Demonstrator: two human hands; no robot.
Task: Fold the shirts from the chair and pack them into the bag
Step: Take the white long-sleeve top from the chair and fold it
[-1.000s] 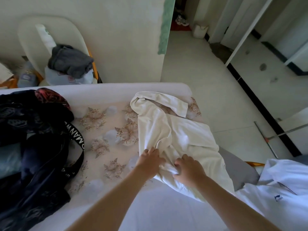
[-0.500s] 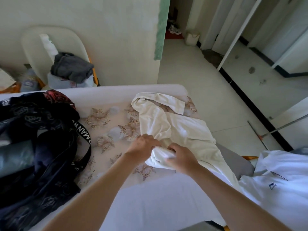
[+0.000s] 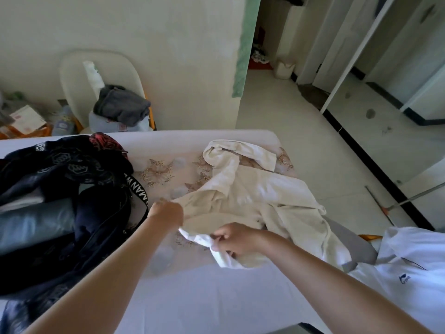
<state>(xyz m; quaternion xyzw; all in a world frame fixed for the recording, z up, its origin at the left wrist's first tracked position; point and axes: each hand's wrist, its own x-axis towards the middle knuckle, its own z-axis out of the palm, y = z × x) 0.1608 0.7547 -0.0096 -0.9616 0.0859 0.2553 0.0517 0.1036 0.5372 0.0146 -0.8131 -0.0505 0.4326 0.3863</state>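
Observation:
A cream shirt [image 3: 260,189] lies crumpled across the bed's right side. My left hand [image 3: 166,212] grips its left edge and lifts it off the cover. My right hand [image 3: 234,239] pinches the near hem, which hangs bunched below the fingers. A dark patterned bag [image 3: 72,201] sits open on the left of the bed with folded bluish cloth inside. A white chair [image 3: 79,78] stands behind the bed, holding a grey garment [image 3: 121,107] on a pale blue one [image 3: 101,122]. Another white shirt [image 3: 409,268] with a small logo lies at the right.
The bed [image 3: 204,292] has a white sheet and a floral cover [image 3: 161,172]. A wall corner with a green strip [image 3: 245,51] stands behind it. Tiled floor [image 3: 301,145] opens to the right, where a mop handle [image 3: 409,196] lies. Clutter sits at far left.
Both hands have pulled apart from the bunched middle of the cream shirt. The left hand moved left along its edge and the cloth is now spread and raised between them.

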